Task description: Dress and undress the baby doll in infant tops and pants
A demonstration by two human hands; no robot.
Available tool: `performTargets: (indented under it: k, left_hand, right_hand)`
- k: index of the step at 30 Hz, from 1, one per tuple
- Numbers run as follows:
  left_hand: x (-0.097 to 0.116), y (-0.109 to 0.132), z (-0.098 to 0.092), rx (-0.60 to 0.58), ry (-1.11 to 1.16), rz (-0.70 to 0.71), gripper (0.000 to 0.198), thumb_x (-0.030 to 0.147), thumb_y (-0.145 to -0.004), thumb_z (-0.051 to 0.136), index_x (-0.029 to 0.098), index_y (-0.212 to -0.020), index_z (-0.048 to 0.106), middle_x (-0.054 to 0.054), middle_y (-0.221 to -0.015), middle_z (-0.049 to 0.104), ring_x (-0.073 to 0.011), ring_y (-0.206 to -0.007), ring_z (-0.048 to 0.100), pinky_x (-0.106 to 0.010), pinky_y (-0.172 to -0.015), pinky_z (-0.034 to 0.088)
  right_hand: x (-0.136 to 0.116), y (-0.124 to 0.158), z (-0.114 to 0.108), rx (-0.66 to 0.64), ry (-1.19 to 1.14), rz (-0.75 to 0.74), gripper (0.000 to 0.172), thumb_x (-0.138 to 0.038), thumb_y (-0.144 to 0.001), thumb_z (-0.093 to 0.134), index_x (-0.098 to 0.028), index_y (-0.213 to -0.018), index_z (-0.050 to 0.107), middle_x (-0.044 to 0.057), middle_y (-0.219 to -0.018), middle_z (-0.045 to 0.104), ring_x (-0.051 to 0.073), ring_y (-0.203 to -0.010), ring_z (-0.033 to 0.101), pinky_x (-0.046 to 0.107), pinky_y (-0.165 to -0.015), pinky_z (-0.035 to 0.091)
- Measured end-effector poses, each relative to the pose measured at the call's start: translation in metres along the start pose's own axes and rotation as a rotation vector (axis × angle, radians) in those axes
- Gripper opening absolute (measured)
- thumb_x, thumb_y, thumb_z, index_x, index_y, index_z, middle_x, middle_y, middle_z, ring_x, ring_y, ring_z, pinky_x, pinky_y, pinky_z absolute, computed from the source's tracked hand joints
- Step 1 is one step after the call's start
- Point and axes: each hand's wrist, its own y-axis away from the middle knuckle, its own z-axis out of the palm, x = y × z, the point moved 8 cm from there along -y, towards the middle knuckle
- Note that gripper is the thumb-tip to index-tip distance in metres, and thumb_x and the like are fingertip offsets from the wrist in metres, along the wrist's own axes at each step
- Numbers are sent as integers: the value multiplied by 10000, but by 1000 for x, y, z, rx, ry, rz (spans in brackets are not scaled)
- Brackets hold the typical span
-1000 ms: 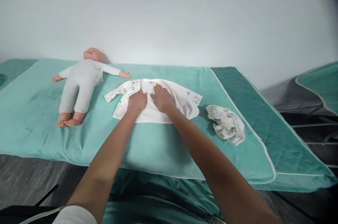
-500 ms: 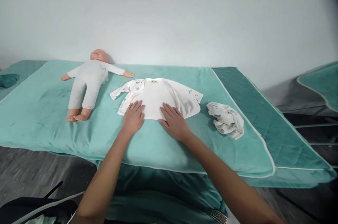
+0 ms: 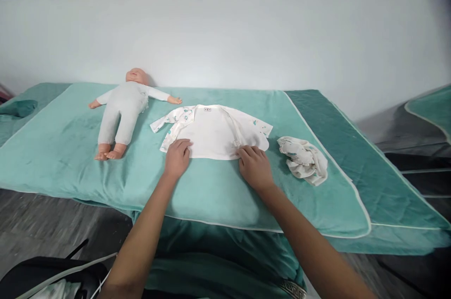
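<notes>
A small white shirt (image 3: 214, 132) with printed sleeves lies spread out, its front open, on the green cover (image 3: 211, 186). My left hand (image 3: 178, 157) rests at its lower left edge with the fingers curled down on the fabric. At the lower right edge, my right hand (image 3: 255, 164) has its fingers bent and closed on the shirt's hem. A baby doll (image 3: 125, 106) in a white bodysuit lies on its back to the left, one arm stretched toward the shirt. Right of the shirt sits a crumpled printed cloth (image 3: 305, 160).
A white wall (image 3: 225, 36) stands behind the bed. Darker green quilted bedding (image 3: 369, 172) shows at the right, beside metal bars. At the lower left are a black chair (image 3: 28, 275) and a pale cable (image 3: 66, 273).
My right hand has moved right along the shirt's lower edge and its fingers have curled in. My left hand's fingers have bent too. The view has shifted slightly.
</notes>
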Motion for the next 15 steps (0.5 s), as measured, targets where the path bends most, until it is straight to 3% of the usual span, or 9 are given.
performTargets:
  k: [3,5,7,9,12,15]
  left_hand:
    - [-1,3,-7,81,33,12,364,98,-921,439,229,-1107,723,-64,-1262,742,-213,-1252,644,-406,-1140,491]
    - [-9,5,-21,249,60,-17,375,103,-914,432,210,-1149,705,-84,-1259,735,-225,-1251,639,-418,-1140,486]
    - [-26,9,-38,439,89,-121,388,129,-918,432,174,-1215,678,-118,-1261,725,-246,-1247,636,-425,-1120,490]
    - [-48,8,-45,521,111,-269,432,157,-926,442,146,-1311,636,-144,-1272,720,-262,-1243,635,-423,-1101,492]
    - [-70,-4,-41,409,49,-424,537,198,-944,459,153,-1474,533,-151,-1326,713,-304,-1286,616,-487,-1133,449]
    - [-75,-20,-33,255,-79,-449,607,288,-977,474,192,-1575,432,-163,-1406,676,-350,-1373,559,-582,-1160,384]
  right_hand:
    - [3,-8,5,-16,18,-41,213,-138,-976,497,-193,-917,695,87,-965,726,283,-966,597,397,-839,391]
    - [7,-8,5,-4,29,-39,205,-133,-969,517,-192,-864,682,76,-900,709,269,-923,594,391,-808,376]
    - [9,-6,4,23,46,-22,200,-136,-963,533,-191,-837,678,73,-859,697,264,-890,593,393,-783,366]
    - [9,-4,2,60,50,-26,197,-137,-960,535,-189,-845,685,77,-863,701,268,-882,594,399,-784,371]
    - [-2,-6,1,116,-45,-63,217,-109,-958,504,-181,-925,706,92,-982,734,272,-946,609,406,-858,418]
    - [-22,-24,12,95,-240,-53,299,-101,-968,454,-146,-1117,709,115,-1161,737,274,-1096,617,395,-983,464]
